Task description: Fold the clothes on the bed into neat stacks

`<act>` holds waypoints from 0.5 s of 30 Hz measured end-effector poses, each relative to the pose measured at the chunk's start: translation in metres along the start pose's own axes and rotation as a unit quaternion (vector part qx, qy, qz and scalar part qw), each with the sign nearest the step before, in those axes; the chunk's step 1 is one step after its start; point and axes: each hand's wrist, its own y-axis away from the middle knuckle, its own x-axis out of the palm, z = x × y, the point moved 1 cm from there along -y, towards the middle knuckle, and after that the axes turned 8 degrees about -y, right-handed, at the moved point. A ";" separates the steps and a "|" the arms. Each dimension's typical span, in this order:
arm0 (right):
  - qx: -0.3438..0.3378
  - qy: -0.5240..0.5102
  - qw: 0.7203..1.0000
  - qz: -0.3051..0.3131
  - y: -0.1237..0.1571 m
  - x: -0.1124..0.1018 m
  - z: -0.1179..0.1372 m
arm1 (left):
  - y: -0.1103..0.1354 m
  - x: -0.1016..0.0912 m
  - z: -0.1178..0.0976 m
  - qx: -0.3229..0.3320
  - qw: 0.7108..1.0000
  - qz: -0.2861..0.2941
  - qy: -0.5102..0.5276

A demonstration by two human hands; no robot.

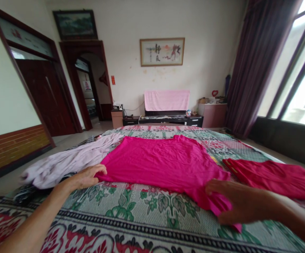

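"Magenta garment (152,158), thin and finely creased. Where exactly does it lie?"

"Spread out on the patterned cover (102,200), between a pale, rumpled garment (70,161) on the left and a red garment (273,177) on the right."

"And how are the hands placed on it?"

"The left hand (87,176) has its fingers closed on the near left corner, pinching the edge. The right hand (239,202) is at the near right end, where a narrow part of the cloth trails towards the person. Its thumb and fingers look parted, but it's blurred from where I stand; I can't tell whether it grips anything."

"Does it look heavy to you?"

"Light, I'd say, and soft. It drapes flat with no stiffness, and those small wrinkles suggest a thin fabric that may stretch a little. It could slide on the cover, too. Nothing fragile about it, as far as I can judge."

"So where would you take hold?"

"By the corners, finger and thumb, one hand well apart from the other. A tug from one side alone would probably skew such limp cloth and gather more creases. That loose right end seems the part likeliest to twist."
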 end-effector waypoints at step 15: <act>-0.030 0.080 0.990 -0.112 -0.024 0.039 -0.024 | -0.002 0.003 0.000 -0.048 0.995 -0.060 -0.070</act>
